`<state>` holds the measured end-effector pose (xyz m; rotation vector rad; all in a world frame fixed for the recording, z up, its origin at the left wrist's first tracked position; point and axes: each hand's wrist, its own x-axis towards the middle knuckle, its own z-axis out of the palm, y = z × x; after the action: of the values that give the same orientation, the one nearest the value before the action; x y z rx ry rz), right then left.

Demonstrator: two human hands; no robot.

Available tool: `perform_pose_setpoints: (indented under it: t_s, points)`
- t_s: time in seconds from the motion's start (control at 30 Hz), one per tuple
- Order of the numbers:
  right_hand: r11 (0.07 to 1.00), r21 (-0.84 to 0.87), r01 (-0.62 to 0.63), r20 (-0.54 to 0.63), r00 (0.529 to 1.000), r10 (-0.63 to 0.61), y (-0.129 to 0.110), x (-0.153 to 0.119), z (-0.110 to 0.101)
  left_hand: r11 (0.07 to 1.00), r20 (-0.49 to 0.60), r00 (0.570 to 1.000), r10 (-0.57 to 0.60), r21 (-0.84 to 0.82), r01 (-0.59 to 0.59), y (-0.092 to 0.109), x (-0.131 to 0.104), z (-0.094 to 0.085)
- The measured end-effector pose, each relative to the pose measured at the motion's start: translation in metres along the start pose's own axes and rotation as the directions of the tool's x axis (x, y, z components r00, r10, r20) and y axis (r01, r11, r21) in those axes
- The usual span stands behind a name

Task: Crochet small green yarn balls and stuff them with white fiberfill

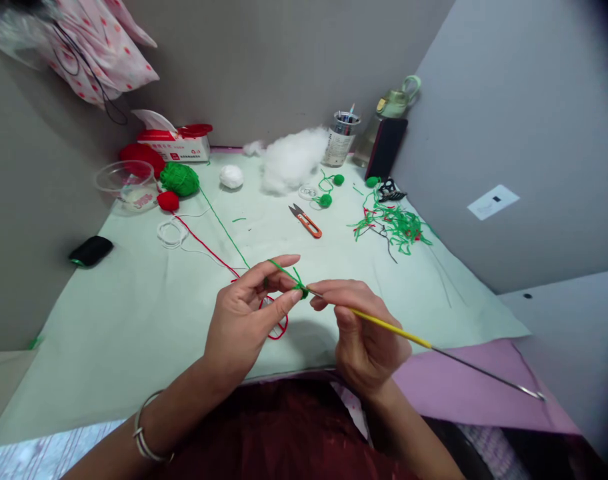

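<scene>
My left hand (pixel 249 313) pinches a small green crocheted piece (pixel 301 289) between thumb and fingers, with green yarn (pixel 223 225) running over the index finger back to a green ball (pixel 179 179). My right hand (pixel 367 330) is closed around a crochet hook with a yellow grip (pixel 394 327); its tip meets the green piece, and its other metal end points to the lower right. Red yarn (pixel 278 337) lies looped on the cloth beneath my left hand and leads to a small red ball (pixel 168 201).
On the pale cloth (pixel 149 360) lie orange snips (pixel 307 221), white stuffing (pixel 294 160), a white ball (pixel 231 177) and green yarn scraps (pixel 401 227). Behind stand a tissue box (pixel 194 148), a pen cup (pixel 339 143) and a bottle with a dark phone (pixel 387 148). A black object (pixel 91 251) sits left.
</scene>
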<state>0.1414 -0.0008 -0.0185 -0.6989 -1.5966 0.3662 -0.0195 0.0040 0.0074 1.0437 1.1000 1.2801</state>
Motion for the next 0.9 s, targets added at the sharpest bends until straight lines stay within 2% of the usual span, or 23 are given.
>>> perform_pose_setpoints:
  t_s: [0.13,0.3,0.4,0.47,0.53,0.6,0.63,0.7,0.77,0.83,0.9]
  points:
    - [0.997,-0.057,0.044,0.026,0.999,-0.043,-0.001,0.001,-0.001,1.0,0.02,1.0,-0.011,0.002,0.011,-0.003,0.002,-0.001]
    - [0.932,-0.322,0.166,0.138,0.982,-0.127,-0.002,-0.007,-0.001,0.998,0.027,0.999,-0.03,-0.059,0.032,-0.006,0.003,0.0]
    - [0.885,-0.418,0.206,0.132,0.977,-0.165,0.001,-0.014,0.004,0.992,0.028,0.999,-0.045,-0.12,0.048,-0.006,0.002,0.003]
    - [0.863,-0.46,0.208,0.136,0.977,-0.163,0.003,-0.016,0.006,0.974,0.059,0.994,-0.096,-0.199,0.106,-0.006,0.001,0.004]
    - [0.867,-0.46,0.191,0.133,0.98,-0.145,0.004,-0.015,0.006,0.92,0.146,0.967,-0.207,-0.307,0.243,-0.006,0.001,0.003]
    - [0.927,-0.36,0.109,0.09,0.993,-0.082,0.002,-0.012,0.004,0.849,0.228,0.925,-0.305,-0.374,0.372,-0.004,0.002,0.001]
    - [0.962,-0.271,0.038,0.049,0.998,-0.026,0.0,-0.009,0.003,0.833,0.242,0.913,-0.328,-0.381,0.401,-0.003,0.003,0.0]
    - [0.989,-0.082,-0.123,-0.035,0.992,0.12,-0.004,-0.005,0.001,0.857,0.208,0.927,-0.311,-0.362,0.368,0.0,0.004,-0.003]
    - [0.966,0.101,-0.238,-0.096,0.964,0.248,-0.006,-0.001,0.0,0.903,0.166,0.954,-0.25,-0.315,0.291,0.001,0.005,-0.005]
    - [0.918,0.249,-0.308,-0.095,0.936,0.339,-0.005,0.001,0.002,0.936,0.168,0.966,-0.195,-0.263,0.234,0.0,0.004,-0.005]
    - [0.889,0.3,-0.347,-0.067,0.922,0.382,-0.004,0.001,0.005,0.954,0.181,0.969,-0.166,-0.22,0.204,-0.003,0.002,-0.005]
